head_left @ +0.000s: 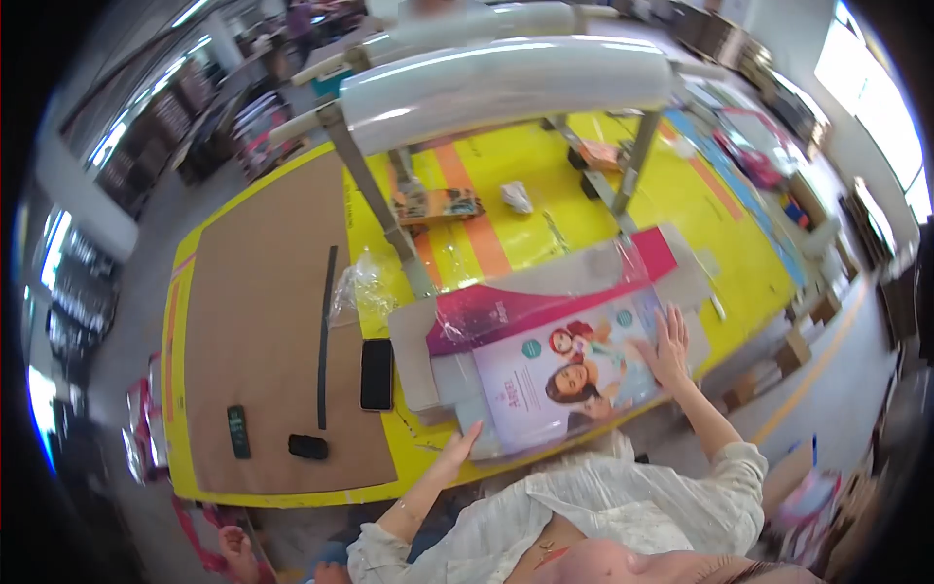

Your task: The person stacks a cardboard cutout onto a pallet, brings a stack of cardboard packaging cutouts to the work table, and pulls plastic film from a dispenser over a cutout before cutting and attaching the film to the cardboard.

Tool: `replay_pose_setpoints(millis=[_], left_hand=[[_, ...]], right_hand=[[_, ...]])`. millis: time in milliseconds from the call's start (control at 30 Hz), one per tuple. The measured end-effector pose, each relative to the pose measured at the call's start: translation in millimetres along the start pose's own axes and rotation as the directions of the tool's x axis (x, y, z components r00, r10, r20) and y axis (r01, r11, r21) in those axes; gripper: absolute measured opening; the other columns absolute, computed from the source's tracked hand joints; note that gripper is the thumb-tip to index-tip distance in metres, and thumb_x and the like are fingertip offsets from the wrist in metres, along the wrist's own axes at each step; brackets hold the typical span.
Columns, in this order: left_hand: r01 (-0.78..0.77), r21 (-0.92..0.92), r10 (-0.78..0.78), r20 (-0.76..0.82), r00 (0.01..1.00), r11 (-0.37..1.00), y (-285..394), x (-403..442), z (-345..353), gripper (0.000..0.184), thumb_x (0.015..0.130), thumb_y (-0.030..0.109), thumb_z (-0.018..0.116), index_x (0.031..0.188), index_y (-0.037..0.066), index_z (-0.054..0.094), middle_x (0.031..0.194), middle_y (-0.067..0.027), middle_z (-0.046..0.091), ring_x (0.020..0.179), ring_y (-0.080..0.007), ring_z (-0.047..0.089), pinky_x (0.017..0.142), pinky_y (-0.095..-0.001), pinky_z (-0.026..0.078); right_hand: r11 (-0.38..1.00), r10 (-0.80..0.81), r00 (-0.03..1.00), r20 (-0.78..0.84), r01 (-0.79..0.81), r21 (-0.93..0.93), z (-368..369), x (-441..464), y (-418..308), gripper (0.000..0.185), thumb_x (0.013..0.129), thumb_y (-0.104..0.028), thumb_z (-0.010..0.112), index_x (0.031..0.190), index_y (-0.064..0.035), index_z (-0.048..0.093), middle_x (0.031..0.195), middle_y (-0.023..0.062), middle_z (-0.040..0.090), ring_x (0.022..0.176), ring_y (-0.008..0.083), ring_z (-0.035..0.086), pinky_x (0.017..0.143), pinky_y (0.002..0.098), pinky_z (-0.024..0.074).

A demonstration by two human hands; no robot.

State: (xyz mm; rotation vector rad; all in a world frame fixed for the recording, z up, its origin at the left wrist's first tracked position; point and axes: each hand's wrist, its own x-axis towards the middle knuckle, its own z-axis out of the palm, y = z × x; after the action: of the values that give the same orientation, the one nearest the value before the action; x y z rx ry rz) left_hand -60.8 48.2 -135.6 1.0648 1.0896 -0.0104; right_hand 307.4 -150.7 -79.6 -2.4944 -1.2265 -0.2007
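A flattened printed cardboard box (525,389) with magenta flaps and a picture of a person and a doll lies at the table's near edge. Clear film glints over parts of it. My right hand (666,352) rests flat on its right side, fingers spread. At the lower left corner, my left hand (457,454) grips the edge, its thumb on top and the other fingers mostly hidden. A black phone (377,375) lies just left of the box, and crumpled clear plastic (356,290) sits beyond the phone.
A large roll of clear film (506,90) spans a metal stand across the yellow table (788,277). Brown board (263,321) covers the left side, bearing a dark strip (327,336) and two small dark objects. Another person's hand (236,547) shows at lower left.
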Motion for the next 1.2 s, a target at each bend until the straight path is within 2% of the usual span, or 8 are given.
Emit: replay_pose_setpoints(millis=[200,333,600,667,733,800,1000,1200], left_hand=[[0.108,0.133,-0.122,0.102,0.987,0.985,-7,26,-10,0.057,0.073,0.054,0.054,0.095,0.002,0.05,0.083,-0.0059,0.056,0.071,-0.0152,0.054,0.064,-0.0306,0.044],[0.122,0.109,-0.149,0.294,0.944,0.987,3,23,-15,0.059,0.072,0.055,0.054,0.096,0.002,0.051,0.086,-0.0087,0.056,0.075,-0.0178,0.054,0.065,-0.035,0.044],[0.057,0.318,-0.068,0.023,0.997,0.946,1,17,-10,0.058,0.076,0.046,0.054,0.103,-0.005,0.047,0.098,-0.0134,0.053,0.083,-0.0231,0.052,0.073,-0.0399,0.042],[-0.281,0.623,0.428,-0.097,0.898,0.73,8,-17,9,0.06,0.075,0.038,0.055,0.113,-0.006,0.039,0.112,-0.0206,0.043,0.095,-0.028,0.046,0.083,-0.044,0.034],[-0.732,0.676,0.824,0.37,0.429,0.078,39,-51,37,0.063,0.073,0.033,0.055,0.118,-0.004,0.033,0.123,-0.0235,0.031,0.11,-0.0326,0.035,0.091,-0.0464,0.025],[-0.776,0.465,0.459,0.85,0.258,-0.426,61,-45,69,0.07,0.072,0.033,0.056,0.124,-0.004,0.028,0.125,-0.0212,0.031,0.12,-0.0353,0.024,0.097,-0.0476,0.018],[-0.736,0.495,0.413,0.855,0.315,-0.463,57,-19,73,0.071,0.073,0.036,0.054,0.126,-0.002,0.026,0.131,-0.0192,0.025,0.121,-0.0367,0.023,0.099,-0.0471,0.017],[-0.736,0.541,0.498,0.807,0.318,-0.407,46,-15,61,0.077,0.071,0.038,0.056,0.127,-0.003,0.023,0.133,-0.0208,0.021,0.121,-0.0372,0.021,0.1,-0.0474,0.015]], right_hand=[[0.896,0.383,0.841,-0.381,-0.439,-0.07,-19,-59,-7,0.064,0.073,-0.035,0.058,0.126,-0.0118,0.031,0.13,0.019,0.027,0.12,0.0339,0.025,0.096,0.0468,0.0202],[0.608,0.782,0.606,-0.149,-0.688,0.396,-4,-87,18,0.087,0.064,-0.04,0.067,0.127,-0.0014,0.022,0.126,0.0234,0.027,0.119,0.035,0.026,0.097,0.0413,0.0227],[0.882,0.463,0.741,-0.486,-0.441,0.167,4,-90,-33,0.065,0.066,-0.026,0.066,0.12,-0.0025,0.036,0.114,0.0178,0.042,0.111,0.0329,0.035,0.096,0.0397,0.0253],[0.933,0.347,0.806,-0.478,-0.348,0.091,9,-94,-44,0.058,0.069,-0.023,0.063,0.118,-0.0037,0.039,0.115,0.0165,0.043,0.113,0.0309,0.036,0.096,0.0395,0.025],[0.959,0.279,0.913,-0.298,-0.279,0.044,5,-96,-53,0.051,0.074,-0.025,0.057,0.118,-0.0056,0.041,0.123,0.0124,0.039,0.118,0.0253,0.032,0.098,0.0388,0.0235],[0.945,0.318,0.905,-0.281,-0.327,0.013,5,-87,-40,0.05,0.078,-0.03,0.051,0.12,-0.0058,0.039,0.128,0.0098,0.035,0.121,0.0226,0.028,0.099,0.0388,0.0211],[0.86,0.505,0.863,-0.011,-0.505,-0.077,15,-71,-31,0.059,0.079,-0.038,0.045,0.126,-0.0058,0.03,0.133,0.0092,0.027,0.124,0.0228,0.021,0.101,0.0404,0.0155],[0.898,0.408,0.849,-0.336,-0.44,-0.022,-26,-133,-63,0.061,0.075,-0.028,0.055,0.125,-0.002,0.03,0.13,0.0155,0.029,0.124,0.0277,0.022,0.101,0.0401,0.0175]])
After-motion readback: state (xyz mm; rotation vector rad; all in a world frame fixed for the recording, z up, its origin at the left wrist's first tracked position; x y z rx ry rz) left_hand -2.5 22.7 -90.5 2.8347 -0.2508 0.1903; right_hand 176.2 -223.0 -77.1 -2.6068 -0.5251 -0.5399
